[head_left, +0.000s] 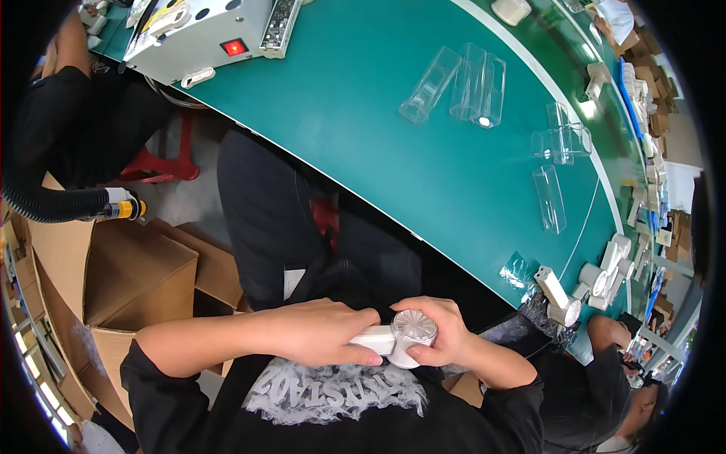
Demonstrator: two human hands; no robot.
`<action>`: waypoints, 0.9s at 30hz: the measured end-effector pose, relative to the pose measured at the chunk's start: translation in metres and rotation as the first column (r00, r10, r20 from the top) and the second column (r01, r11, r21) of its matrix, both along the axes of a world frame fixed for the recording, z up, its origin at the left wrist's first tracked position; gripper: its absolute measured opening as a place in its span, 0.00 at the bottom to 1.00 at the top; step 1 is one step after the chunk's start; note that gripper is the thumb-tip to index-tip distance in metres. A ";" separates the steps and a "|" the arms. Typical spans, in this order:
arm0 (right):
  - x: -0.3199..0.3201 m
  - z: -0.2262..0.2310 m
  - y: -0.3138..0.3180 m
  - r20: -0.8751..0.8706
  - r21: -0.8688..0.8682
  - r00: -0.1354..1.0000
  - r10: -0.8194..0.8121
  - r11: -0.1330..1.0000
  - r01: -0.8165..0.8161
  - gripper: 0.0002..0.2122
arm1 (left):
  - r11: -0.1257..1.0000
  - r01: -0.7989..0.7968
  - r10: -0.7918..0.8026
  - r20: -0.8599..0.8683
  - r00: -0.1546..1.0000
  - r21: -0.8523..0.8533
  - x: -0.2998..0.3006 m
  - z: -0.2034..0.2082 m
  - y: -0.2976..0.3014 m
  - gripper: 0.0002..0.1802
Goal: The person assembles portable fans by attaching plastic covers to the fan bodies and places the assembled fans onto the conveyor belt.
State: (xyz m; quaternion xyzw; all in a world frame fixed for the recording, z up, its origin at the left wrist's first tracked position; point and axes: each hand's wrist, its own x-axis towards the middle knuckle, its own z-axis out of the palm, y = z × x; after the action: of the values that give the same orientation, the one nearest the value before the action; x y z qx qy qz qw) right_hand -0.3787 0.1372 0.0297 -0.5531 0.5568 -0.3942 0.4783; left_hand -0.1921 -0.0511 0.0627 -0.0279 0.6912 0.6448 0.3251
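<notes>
Close to my body, off the table's edge, both hands hold a white handheld fan [414, 325] with a round head marked by radial ribs. My left hand [329, 333] is closed around its handle, thumb along one side and fingers along the other. My right hand [445, 331] grips the round head between thumb and forefinger. The fan lies sideways, its handle toward my left and its head toward my right. Fingers cover part of the handle.
Several clear plastic boxes [469, 87] lie on the green table [333, 98]. More white fans [605, 272] are grouped at the right near a co-worker [597, 393]. A grey powered box [200, 38] stands far left. Cardboard boxes [136, 272] and a black hose [60, 204] are at my left.
</notes>
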 end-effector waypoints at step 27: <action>-0.003 0.031 -0.052 0.777 -0.017 0.622 0.098 0.991 -0.135 0.28 | 0.747 -0.444 0.163 -0.513 0.843 -0.494 0.008 0.030 -0.025 0.25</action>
State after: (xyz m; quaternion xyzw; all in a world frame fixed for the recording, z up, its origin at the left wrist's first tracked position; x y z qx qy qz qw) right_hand -0.3817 0.0855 0.0607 -0.3543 0.2681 -0.5498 0.7073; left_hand -0.1841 -0.0764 0.0930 -0.0979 0.8977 0.4289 0.0230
